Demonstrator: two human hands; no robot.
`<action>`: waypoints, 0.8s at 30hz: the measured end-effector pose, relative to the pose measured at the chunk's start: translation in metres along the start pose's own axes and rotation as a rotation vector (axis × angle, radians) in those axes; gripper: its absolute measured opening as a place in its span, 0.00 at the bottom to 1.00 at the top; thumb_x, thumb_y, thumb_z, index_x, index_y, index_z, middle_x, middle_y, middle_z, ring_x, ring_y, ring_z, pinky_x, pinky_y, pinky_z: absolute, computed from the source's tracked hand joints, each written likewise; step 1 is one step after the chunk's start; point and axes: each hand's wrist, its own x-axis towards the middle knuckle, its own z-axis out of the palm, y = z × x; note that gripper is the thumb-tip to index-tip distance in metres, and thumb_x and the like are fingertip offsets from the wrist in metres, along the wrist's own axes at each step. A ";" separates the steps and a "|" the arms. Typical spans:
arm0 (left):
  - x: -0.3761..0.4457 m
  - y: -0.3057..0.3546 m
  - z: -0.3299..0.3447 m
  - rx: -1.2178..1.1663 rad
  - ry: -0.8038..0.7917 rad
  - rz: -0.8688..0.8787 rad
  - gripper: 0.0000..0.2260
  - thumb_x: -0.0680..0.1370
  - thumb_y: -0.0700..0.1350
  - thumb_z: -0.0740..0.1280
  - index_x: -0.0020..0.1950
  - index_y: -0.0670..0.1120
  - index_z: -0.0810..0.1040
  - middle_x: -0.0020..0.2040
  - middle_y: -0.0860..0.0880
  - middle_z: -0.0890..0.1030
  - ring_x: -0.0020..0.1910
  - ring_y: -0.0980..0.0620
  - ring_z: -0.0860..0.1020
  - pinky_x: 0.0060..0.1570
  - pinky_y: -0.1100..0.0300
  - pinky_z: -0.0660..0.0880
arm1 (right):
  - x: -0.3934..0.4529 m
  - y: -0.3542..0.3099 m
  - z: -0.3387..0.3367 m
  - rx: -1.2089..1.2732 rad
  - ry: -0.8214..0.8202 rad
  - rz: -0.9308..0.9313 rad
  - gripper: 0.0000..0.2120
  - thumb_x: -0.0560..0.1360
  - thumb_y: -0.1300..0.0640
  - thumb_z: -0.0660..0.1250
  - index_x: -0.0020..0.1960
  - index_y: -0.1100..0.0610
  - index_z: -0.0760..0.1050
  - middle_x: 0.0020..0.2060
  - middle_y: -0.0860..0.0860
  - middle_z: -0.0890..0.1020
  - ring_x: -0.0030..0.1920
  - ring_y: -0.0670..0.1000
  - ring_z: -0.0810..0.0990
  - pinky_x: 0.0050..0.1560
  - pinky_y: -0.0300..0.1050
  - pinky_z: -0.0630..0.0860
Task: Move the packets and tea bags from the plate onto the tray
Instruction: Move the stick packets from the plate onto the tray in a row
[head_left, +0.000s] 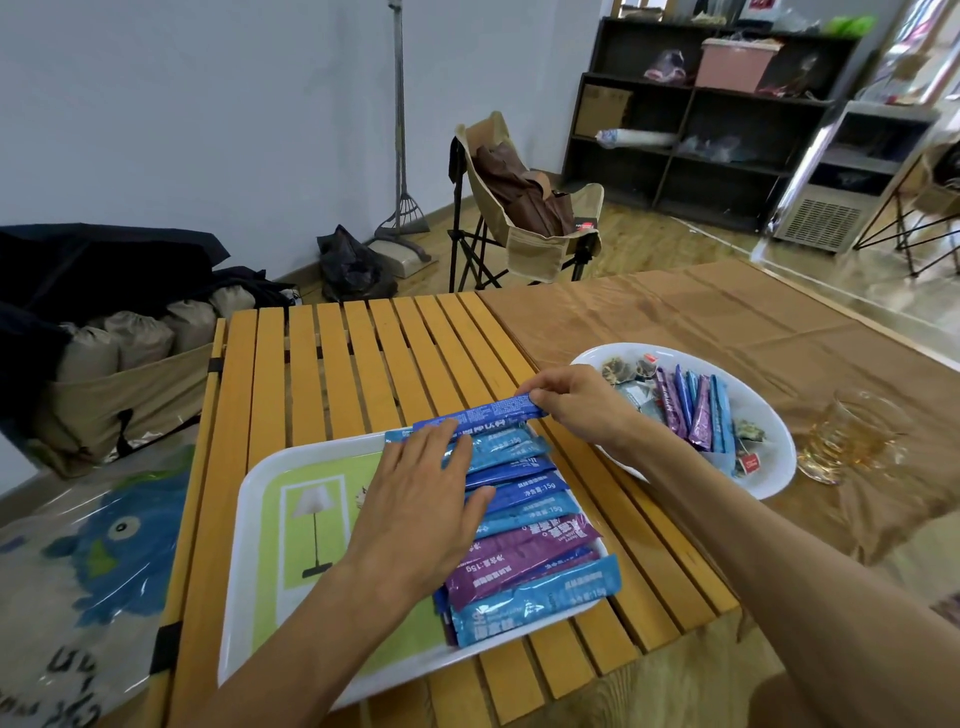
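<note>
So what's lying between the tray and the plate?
Only bare wooden table slats, crossed by the right hand holding a blue packet; the tray and plate stay apart.

Several packets on the tray (244, 519) read "15g" (540, 487).

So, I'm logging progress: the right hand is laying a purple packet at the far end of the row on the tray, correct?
Not quite: the packet in the right hand is blue, not purple. The head view shows it at the far end of the row on the tray.
</note>
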 end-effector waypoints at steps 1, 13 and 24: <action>0.000 0.000 0.001 0.001 -0.007 -0.002 0.29 0.81 0.63 0.48 0.79 0.51 0.55 0.79 0.51 0.54 0.77 0.52 0.54 0.75 0.54 0.53 | 0.001 0.001 0.001 -0.008 0.003 0.001 0.10 0.81 0.62 0.62 0.55 0.62 0.82 0.49 0.56 0.84 0.49 0.48 0.81 0.44 0.36 0.77; 0.000 -0.003 0.005 0.037 -0.044 0.033 0.29 0.81 0.62 0.42 0.76 0.49 0.60 0.75 0.51 0.62 0.74 0.52 0.60 0.72 0.54 0.58 | 0.001 0.023 -0.032 -0.342 0.421 0.110 0.09 0.76 0.60 0.63 0.48 0.56 0.82 0.43 0.51 0.85 0.44 0.51 0.81 0.40 0.39 0.72; -0.001 -0.001 0.002 0.021 -0.052 0.037 0.27 0.82 0.61 0.45 0.77 0.49 0.58 0.76 0.50 0.60 0.74 0.52 0.60 0.72 0.54 0.58 | -0.041 0.058 -0.103 -0.796 0.284 0.609 0.18 0.70 0.43 0.71 0.47 0.57 0.73 0.35 0.51 0.74 0.42 0.55 0.76 0.37 0.43 0.70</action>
